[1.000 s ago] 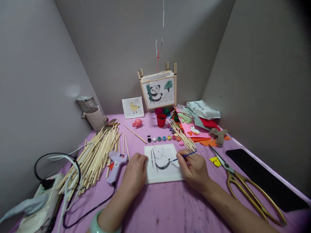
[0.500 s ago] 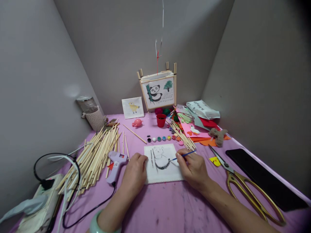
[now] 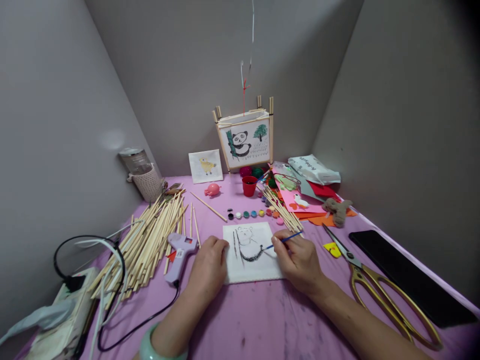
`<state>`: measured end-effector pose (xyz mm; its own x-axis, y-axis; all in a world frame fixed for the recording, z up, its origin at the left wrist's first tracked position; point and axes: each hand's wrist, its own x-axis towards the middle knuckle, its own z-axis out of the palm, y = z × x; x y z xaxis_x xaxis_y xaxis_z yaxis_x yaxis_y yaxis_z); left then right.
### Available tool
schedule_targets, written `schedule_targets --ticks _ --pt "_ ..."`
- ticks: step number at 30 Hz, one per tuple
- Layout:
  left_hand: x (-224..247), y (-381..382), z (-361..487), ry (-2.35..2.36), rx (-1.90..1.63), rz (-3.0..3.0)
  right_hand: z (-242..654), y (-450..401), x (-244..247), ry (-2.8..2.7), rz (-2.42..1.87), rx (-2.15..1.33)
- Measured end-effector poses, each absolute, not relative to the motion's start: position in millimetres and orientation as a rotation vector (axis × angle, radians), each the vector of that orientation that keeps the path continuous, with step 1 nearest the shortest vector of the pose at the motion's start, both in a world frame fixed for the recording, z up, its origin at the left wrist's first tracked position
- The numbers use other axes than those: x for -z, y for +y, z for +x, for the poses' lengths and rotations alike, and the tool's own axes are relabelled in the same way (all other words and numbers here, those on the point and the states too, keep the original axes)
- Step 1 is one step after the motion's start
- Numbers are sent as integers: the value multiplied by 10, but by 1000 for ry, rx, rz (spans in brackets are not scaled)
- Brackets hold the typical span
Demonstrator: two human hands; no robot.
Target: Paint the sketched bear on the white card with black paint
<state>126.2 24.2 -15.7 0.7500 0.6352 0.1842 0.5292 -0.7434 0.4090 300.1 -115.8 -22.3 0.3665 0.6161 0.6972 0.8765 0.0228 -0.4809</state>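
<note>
A small white canvas (image 3: 251,270) lies flat on the table before me, with a panda outline and a curved band of black paint on it. My right hand (image 3: 298,257) pinches a thin blue paintbrush (image 3: 283,241), whose tip touches the right end of the black curve. At the canvas's left edge, my left hand (image 3: 210,262) has its fingers curled and its thumb against the edge, gripping it. Just beyond the canvas runs a strip of small paint pots (image 3: 254,213). A red cup (image 3: 249,186) of dark liquid stands behind them.
Bamboo sticks (image 3: 150,245) and a purple glue gun (image 3: 180,257) with its cord lie left. Large gold-handled scissors (image 3: 375,285) and a black phone-like slab (image 3: 408,275) lie right. A stick-framed panda lantern (image 3: 245,140) hangs at the back, near a chick painting (image 3: 206,166).
Almost nothing differs. The whole view has shifted very slightly, while both hands and the brush keep their places at the canvas.
</note>
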Motion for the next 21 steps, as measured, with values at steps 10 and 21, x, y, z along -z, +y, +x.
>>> schedule_targets --ticks 10,21 --pt "149 239 1254 897 -447 2600 2998 -1157 242 -1349 -1681 362" --pt "148 235 1254 908 -440 2601 2992 -1161 221 -1350 -1664 377"
